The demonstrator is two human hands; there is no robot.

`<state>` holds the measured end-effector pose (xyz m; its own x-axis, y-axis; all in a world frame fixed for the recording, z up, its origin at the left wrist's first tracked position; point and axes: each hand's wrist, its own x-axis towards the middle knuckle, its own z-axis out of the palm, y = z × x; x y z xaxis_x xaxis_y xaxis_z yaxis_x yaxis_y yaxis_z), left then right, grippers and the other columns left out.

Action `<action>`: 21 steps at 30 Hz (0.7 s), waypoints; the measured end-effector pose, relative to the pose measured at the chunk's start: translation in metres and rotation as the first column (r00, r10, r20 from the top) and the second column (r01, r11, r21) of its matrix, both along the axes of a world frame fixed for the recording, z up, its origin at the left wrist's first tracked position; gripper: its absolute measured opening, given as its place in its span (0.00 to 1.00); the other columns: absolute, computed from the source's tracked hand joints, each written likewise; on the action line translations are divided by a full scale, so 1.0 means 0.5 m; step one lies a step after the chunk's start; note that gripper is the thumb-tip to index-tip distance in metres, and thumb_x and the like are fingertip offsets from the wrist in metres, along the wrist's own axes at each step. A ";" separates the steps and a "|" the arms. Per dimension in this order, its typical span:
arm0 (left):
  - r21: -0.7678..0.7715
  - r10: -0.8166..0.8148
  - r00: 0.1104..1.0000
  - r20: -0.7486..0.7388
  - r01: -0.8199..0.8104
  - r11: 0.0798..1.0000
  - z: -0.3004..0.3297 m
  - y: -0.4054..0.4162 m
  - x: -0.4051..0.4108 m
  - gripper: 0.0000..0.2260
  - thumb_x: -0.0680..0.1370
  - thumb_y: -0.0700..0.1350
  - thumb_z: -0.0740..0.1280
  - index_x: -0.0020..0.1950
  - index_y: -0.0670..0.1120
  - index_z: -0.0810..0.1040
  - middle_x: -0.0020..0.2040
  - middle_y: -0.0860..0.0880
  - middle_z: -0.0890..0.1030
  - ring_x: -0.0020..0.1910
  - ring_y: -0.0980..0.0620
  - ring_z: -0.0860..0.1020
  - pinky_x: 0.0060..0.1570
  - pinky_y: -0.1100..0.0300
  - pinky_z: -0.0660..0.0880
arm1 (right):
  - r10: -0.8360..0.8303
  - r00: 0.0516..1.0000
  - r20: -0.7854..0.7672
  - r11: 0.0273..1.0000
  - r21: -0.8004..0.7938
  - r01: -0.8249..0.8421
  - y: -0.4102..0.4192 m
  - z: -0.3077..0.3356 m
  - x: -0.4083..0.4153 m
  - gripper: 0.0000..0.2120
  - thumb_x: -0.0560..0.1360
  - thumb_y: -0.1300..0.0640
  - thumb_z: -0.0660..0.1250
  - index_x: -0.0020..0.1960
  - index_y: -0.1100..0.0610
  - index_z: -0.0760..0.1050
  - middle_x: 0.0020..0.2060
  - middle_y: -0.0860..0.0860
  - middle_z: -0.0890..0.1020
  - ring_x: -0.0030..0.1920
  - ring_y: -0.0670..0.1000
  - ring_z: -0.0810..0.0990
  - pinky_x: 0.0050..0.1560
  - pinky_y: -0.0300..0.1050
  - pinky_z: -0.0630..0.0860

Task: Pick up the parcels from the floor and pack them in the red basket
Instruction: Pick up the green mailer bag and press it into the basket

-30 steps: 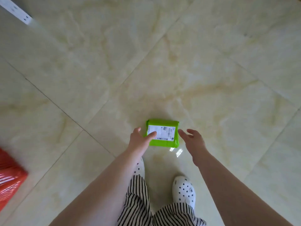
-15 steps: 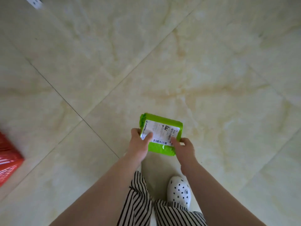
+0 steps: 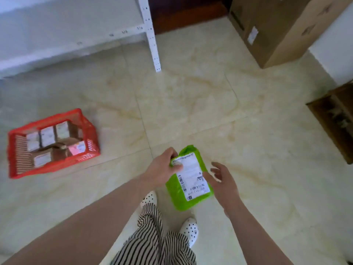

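Standing on the pale marble-patterned floor (image 3: 191,96), a person in striped trousers (image 3: 152,241) and white dotted shoes (image 3: 190,231) holds a green parcel (image 3: 188,177) off the floor in front of them, its white shipping label facing up. The left hand (image 3: 162,169) has its grip pinched on the parcel's upper left corner, thumb on the label and fingers curled behind. The right hand (image 3: 224,185) sits at the parcel's right edge with its grip spread loose; its thumb seems to touch the label, though blur makes contact uncertain. Farther off to the left, the red basket (image 3: 89,134) rests on the floor, well apart from the parcel, with several brown labelled parcels (image 3: 55,142) packed inside. A dark wooden rack (image 3: 336,119) shows at the right edge. Beyond stand a white metal shelf (image 3: 150,35) at the back left and a large cardboard box (image 3: 277,29) at the back right.
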<state>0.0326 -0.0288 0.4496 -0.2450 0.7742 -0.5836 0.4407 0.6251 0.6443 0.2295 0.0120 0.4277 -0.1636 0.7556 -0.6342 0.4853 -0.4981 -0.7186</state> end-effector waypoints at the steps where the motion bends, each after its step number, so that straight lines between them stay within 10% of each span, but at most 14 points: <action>1: 0.015 -0.096 0.995 -0.010 0.097 0.995 0.042 0.002 -0.003 0.10 0.75 0.45 0.69 0.50 0.48 0.68 0.42 0.50 0.76 0.40 0.49 0.73 0.36 0.58 0.66 | 0.057 0.998 -0.035 0.998 0.019 -0.057 0.008 0.043 -0.009 0.21 0.73 0.54 0.73 0.64 0.49 0.73 0.55 0.51 0.81 0.56 0.51 0.79 0.57 0.49 0.76; 7: 0.100 -0.127 0.989 -0.081 0.135 0.986 0.299 -0.113 -0.095 0.16 0.74 0.45 0.71 0.57 0.45 0.69 0.46 0.48 0.77 0.41 0.49 0.73 0.37 0.58 0.65 | 0.283 0.937 -0.202 0.956 -0.021 -0.293 -0.064 0.292 -0.123 0.13 0.75 0.54 0.70 0.58 0.56 0.79 0.49 0.53 0.86 0.44 0.48 0.84 0.39 0.39 0.79; 12: 0.264 0.236 0.962 -0.135 -0.194 0.945 0.337 -0.248 -0.178 0.29 0.70 0.47 0.75 0.67 0.49 0.67 0.59 0.47 0.78 0.56 0.48 0.77 0.57 0.55 0.73 | 0.157 0.950 -0.268 0.970 -0.137 -0.199 -0.160 0.358 -0.245 0.10 0.75 0.52 0.69 0.54 0.55 0.79 0.49 0.54 0.86 0.45 0.51 0.86 0.45 0.51 0.82; 15: 0.290 0.562 0.827 0.005 -0.539 0.791 0.343 -0.332 -0.221 0.36 0.69 0.47 0.76 0.72 0.48 0.62 0.66 0.48 0.72 0.65 0.51 0.72 0.64 0.53 0.71 | -0.043 0.945 -0.323 0.963 -0.266 -0.047 -0.218 0.385 -0.340 0.09 0.76 0.54 0.69 0.55 0.56 0.77 0.48 0.54 0.84 0.44 0.50 0.84 0.45 0.49 0.82; 21: 0.040 0.799 0.402 0.448 -0.901 0.431 0.353 -0.507 -0.356 0.32 0.71 0.41 0.75 0.66 0.49 0.60 0.50 0.54 0.78 0.46 0.58 0.78 0.46 0.62 0.76 | -0.272 0.877 -0.396 0.887 -0.457 0.068 -0.364 0.404 -0.551 0.11 0.77 0.55 0.68 0.57 0.60 0.76 0.46 0.55 0.85 0.47 0.55 0.83 0.56 0.60 0.79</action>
<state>-0.1455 -0.2825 0.6259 -0.7020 0.3832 -0.6003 -0.4905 0.3510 0.7976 -0.0460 -0.1700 0.6296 -0.3936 0.4775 -0.7856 0.0495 -0.8423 -0.5367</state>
